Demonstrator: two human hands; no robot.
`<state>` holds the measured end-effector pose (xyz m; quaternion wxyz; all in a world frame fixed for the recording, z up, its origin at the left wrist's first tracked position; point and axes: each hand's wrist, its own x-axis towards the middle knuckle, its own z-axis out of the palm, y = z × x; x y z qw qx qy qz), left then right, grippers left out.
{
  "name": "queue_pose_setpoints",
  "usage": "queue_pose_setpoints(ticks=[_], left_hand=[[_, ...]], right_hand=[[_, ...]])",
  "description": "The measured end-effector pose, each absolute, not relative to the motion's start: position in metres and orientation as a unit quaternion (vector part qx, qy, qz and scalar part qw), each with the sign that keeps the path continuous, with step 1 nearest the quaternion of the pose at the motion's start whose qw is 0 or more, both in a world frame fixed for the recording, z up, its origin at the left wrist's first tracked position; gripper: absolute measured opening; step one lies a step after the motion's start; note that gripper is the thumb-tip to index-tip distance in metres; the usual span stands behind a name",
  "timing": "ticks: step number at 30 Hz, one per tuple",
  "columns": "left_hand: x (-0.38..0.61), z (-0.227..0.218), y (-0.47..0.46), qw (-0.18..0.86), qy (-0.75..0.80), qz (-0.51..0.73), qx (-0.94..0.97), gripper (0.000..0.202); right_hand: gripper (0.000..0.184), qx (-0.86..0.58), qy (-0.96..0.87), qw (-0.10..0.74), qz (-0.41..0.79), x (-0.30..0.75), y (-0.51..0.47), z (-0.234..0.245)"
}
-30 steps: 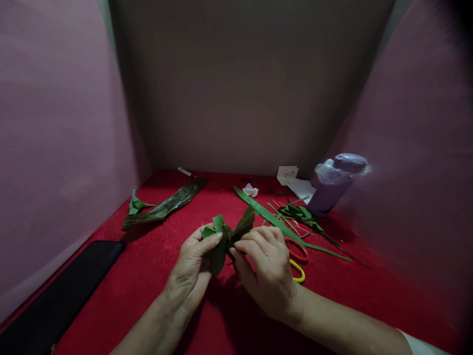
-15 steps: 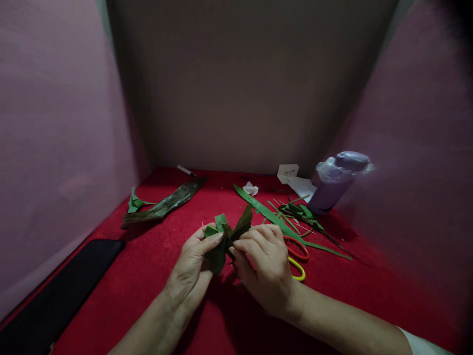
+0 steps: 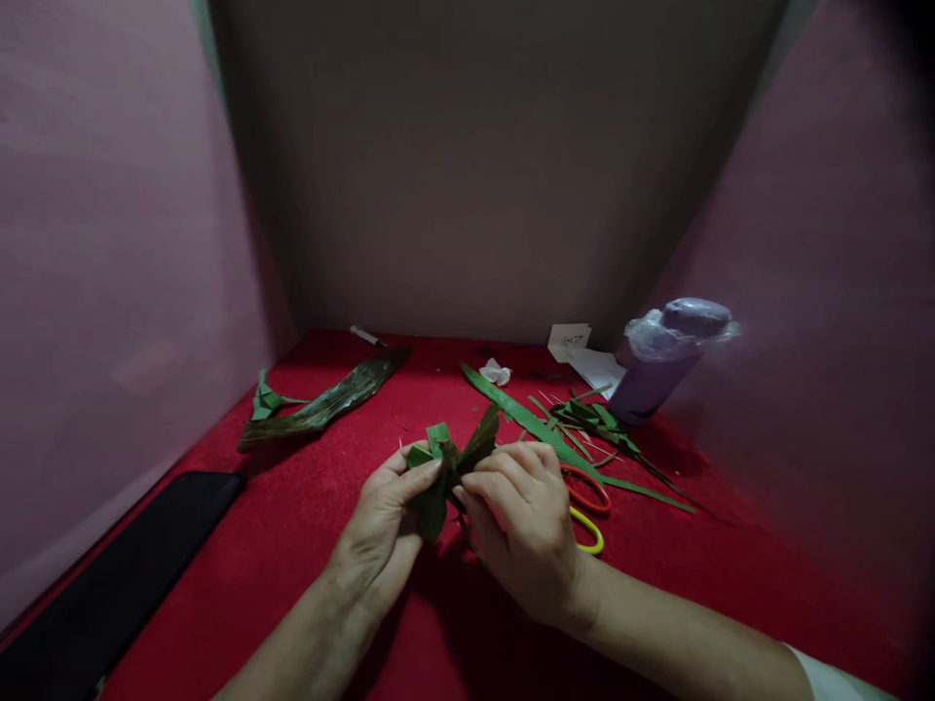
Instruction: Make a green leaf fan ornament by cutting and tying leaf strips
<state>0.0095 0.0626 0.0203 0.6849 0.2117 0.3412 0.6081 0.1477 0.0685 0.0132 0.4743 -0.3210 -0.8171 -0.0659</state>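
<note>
1 leaf bundle (image 3: pixel 433 512) in l hand (image 3: pixel 376 521) + r hand (image 3: pixel 530 531); 1 scissors (image 3: pixel 600 509)

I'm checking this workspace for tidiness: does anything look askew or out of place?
The purple container at the far right appears to lean, though lens distortion may explain that. A crumpled white scrap lies loose on the red surface, and leaf trimmings are scattered beside the container. I see no obvious spill.

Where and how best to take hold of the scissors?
Probably by the red loop and yellow loop together, coming from the near right: both rings protrude past the right grip, which hides the rest, and a green leaf strip runs past on their far side.
</note>
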Motion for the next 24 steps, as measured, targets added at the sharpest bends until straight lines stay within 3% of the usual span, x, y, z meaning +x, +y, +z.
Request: queue_pose_setpoints(ticks=[24], left_hand=[[0.0059,0.0193,0.0621,0.676,0.338,0.615,0.226,0.015]], right_hand=[[0.003,-0.344,-0.816,0.461,-0.051,0.1514,0.0712,0.0110]])
